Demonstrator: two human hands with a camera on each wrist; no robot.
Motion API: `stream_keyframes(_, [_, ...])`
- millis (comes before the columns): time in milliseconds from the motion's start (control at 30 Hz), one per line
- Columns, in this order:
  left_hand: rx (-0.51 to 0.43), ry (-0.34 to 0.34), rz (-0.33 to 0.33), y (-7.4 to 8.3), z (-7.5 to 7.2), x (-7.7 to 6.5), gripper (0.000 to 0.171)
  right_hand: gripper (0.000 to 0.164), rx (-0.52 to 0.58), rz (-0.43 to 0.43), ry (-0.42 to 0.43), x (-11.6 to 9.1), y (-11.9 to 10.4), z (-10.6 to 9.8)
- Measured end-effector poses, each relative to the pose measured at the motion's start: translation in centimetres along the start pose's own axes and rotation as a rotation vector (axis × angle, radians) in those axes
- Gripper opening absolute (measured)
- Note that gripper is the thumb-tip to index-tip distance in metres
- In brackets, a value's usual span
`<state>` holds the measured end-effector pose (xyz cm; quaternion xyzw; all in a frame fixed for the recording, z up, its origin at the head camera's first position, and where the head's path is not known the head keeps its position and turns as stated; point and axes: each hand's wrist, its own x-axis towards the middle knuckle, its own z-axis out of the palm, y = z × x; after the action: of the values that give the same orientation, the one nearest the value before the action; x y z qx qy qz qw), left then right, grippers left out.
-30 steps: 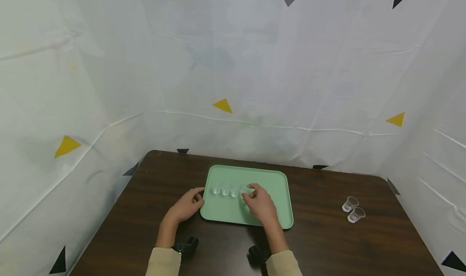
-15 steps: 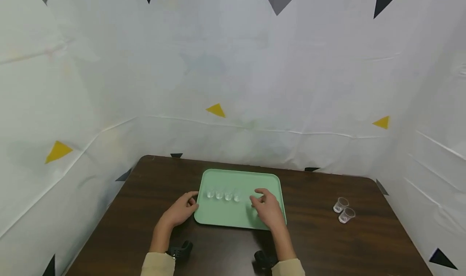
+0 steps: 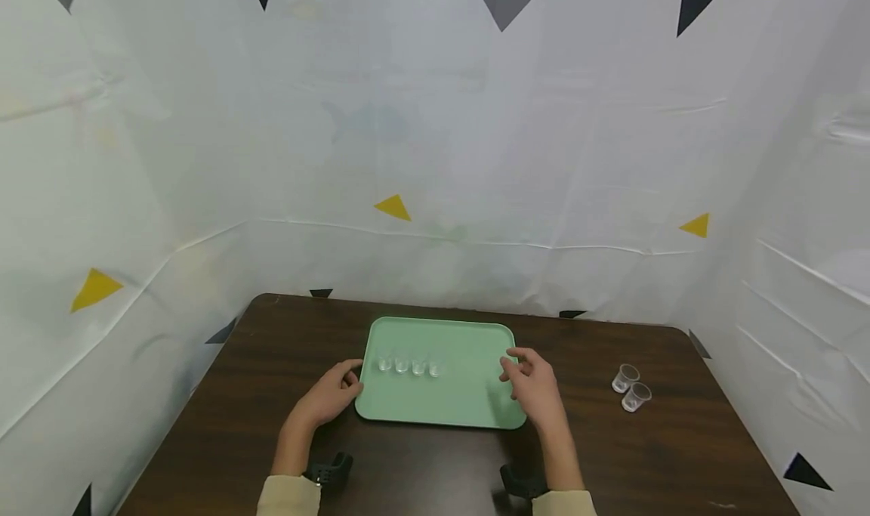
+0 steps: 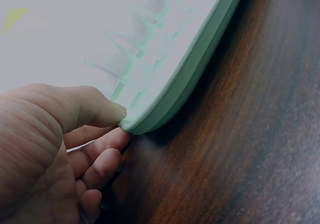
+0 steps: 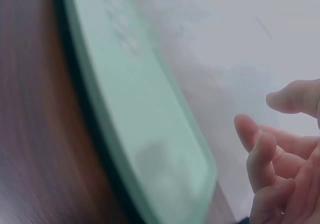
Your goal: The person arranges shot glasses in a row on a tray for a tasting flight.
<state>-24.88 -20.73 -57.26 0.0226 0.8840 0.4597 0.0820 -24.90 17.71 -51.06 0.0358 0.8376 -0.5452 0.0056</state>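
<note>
My left hand (image 3: pixel 325 395) holds the left rim of a light green tray (image 3: pixel 448 406). In the left wrist view the thumb lies on the tray's rim, with the fingers curled beneath and beside it. Several small clear cups (image 3: pixel 402 366) stand in a row on the tray's left half. My right hand (image 3: pixel 535 387) hovers by the tray's right edge, its fingers loosely bent and spread around nothing. Farther right on the table are two more clear cups, one slightly behind (image 3: pixel 624 378) and one nearer (image 3: pixel 636 397), close together.
The dark brown wooden table (image 3: pixel 421 463) carries the tray and the cups. A white sheet (image 3: pixel 435 153) with coloured triangles hangs around its back and sides. Each wrist wears a black camera mount.
My right hand has let go of a clear cup at the right end of the row and moved right, past the tray's middle to its right edge. The left hand stays at the rim.
</note>
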Motion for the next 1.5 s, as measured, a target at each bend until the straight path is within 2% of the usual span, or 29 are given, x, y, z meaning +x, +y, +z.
stream_keyframes(267, [0.009,-0.005,0.005,0.1,-0.1,0.2,0.051,0.045,-0.018,0.036,0.098,0.1,0.7,-4.3])
stream_keyframes(500, [-0.006,-0.01,0.001,0.0,-0.1,0.0,0.051,0.059,-0.211,0.115,0.193,-0.7,1.8,-7.2])
stream_keyframes(633, [-0.01,-0.006,0.004,0.0,0.0,-0.1,0.051,0.065,-0.261,0.162,0.226,-1.2,2.5,-8.5])
stream_keyframes(933, [-0.005,-0.007,0.006,0.0,0.0,0.0,0.051,0.067,-0.265,0.252,0.372,-2.0,3.5,-10.9])
stream_keyframes(1100, [-0.002,0.001,0.006,0.1,0.0,-0.1,0.051,0.074,-0.278,0.348,0.455,-2.1,4.4,-12.1])
stream_keyframes(1267, [-0.012,0.0,0.005,0.2,0.0,-0.1,0.05,0.08,-0.279,0.433,0.497,-2.2,5.6,-12.9])
stream_keyframes(1500, [-0.002,0.01,-0.01,0.1,0.1,-0.1,0.051,0.081,-0.277,0.473,0.508,-2.1,6.9,-13.0])
